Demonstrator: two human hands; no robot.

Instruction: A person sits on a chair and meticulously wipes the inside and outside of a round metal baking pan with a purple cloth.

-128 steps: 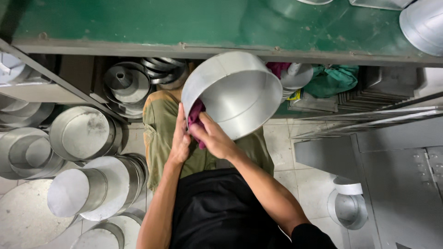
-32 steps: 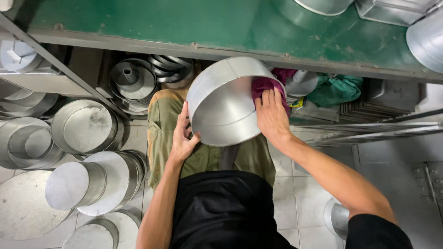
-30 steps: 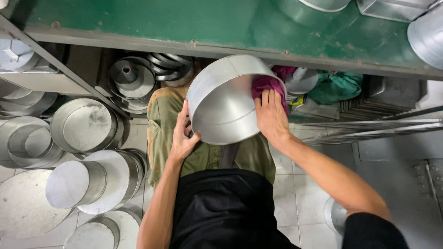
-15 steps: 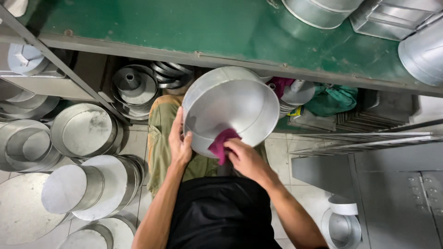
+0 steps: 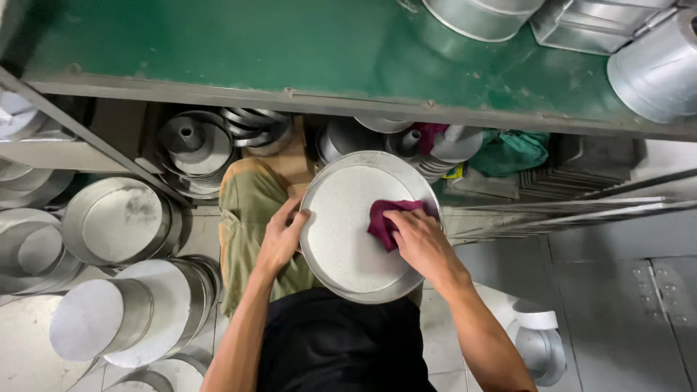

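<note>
Pan [image 5: 348, 239], one, round, shallow, metal, held over the person's lap with its inside facing the camera. Left hand [image 5: 279, 239] clamped on the pan's left rim. Right hand [image 5: 421, 243] closed on one maroon cloth [image 5: 388, 221], pressing it against the pan's inside at right. Below left: four or more round metal tins [image 5: 120, 229] stacked and lying on a pale tiled floor [image 5: 196, 236]. Funnel-centred moulds [image 5: 192, 141] piled under the green table [image 5: 290, 51], exact count unclear. Three metal vessels on the table's far edge. Green cloth [image 5: 512, 152] bundled beneath at right.
</note>
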